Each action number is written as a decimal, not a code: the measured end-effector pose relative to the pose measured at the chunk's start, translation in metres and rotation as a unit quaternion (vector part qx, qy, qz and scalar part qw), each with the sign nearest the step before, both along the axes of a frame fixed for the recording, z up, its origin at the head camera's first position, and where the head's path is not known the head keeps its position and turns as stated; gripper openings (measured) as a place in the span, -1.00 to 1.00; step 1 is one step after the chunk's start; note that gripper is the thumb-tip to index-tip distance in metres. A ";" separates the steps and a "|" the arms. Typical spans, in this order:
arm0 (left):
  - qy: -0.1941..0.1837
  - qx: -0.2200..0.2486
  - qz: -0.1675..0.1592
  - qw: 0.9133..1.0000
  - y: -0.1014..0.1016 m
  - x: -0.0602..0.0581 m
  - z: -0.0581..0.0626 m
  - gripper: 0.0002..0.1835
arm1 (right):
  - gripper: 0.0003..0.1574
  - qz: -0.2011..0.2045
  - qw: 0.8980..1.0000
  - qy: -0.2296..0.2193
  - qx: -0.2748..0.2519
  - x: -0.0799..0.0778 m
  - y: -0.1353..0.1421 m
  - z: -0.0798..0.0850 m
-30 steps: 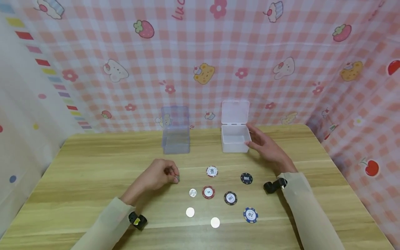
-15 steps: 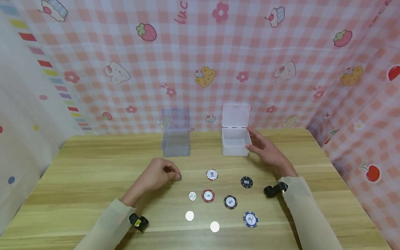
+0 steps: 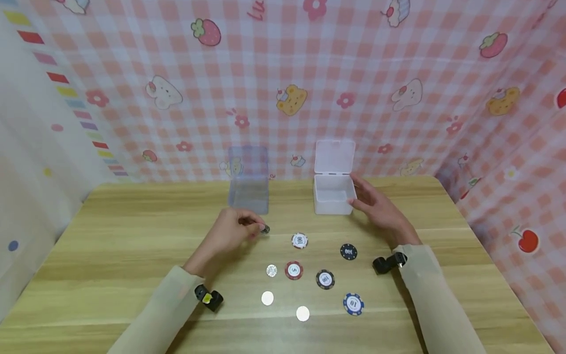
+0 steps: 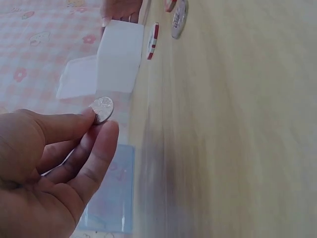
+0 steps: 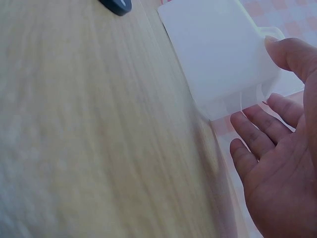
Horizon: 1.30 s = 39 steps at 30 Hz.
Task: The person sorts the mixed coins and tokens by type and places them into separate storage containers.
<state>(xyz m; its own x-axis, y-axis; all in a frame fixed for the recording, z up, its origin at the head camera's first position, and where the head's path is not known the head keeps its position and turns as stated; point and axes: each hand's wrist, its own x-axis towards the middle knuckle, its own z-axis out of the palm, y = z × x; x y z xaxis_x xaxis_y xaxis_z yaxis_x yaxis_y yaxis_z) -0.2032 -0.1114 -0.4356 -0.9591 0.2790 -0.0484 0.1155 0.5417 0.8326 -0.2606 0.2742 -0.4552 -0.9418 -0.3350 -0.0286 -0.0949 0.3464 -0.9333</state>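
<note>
Left fingers [image 4: 101, 148]: moved forward, rightward | coin [image 4: 103, 108]: carried along, nearer bluish box [image 3: 249, 194]

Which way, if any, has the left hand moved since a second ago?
Yes: the left hand, with its coin, has moved forward and right, closer to the bluish box.

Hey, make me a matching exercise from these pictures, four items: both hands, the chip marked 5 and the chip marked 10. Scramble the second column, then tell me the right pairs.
Column one
1. Left hand
2. Chip marked 5
3. Right hand
4. Chip marked 10

Column two
A. Blue and white
B. Touching the white box
C. Pinching a silvery coin
D. Red rim, white centre

Right pairs: 1-C, 2-D, 3-B, 4-A.
</note>
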 end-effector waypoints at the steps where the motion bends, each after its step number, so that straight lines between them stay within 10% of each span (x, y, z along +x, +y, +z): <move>1: 0.005 0.003 -0.004 1.000 0.001 -0.001 0.001 -0.88 | -0.13 0.000 1.000 -0.002 -0.002 0.000 -0.001 0.002; 13: -0.031 0.093 -0.008 0.995 0.023 -0.008 0.007 -0.96 | -0.14 0.002 1.000 0.002 0.003 0.010 -0.010 0.023; 39: -0.061 0.189 0.008 0.980 0.081 -0.033 0.007 -0.90 | -0.16 -0.008 1.000 0.002 -0.008 0.001 0.000 -0.003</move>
<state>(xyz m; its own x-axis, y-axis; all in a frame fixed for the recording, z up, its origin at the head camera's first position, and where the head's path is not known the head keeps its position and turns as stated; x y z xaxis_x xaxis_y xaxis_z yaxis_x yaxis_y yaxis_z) -0.2359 -0.0307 -0.4287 -0.9570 0.2840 -0.0590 -0.0036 0.1919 0.9814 -0.2599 0.2740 -0.4585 -0.9471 -0.3204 -0.0199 -0.0927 0.3323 -0.9386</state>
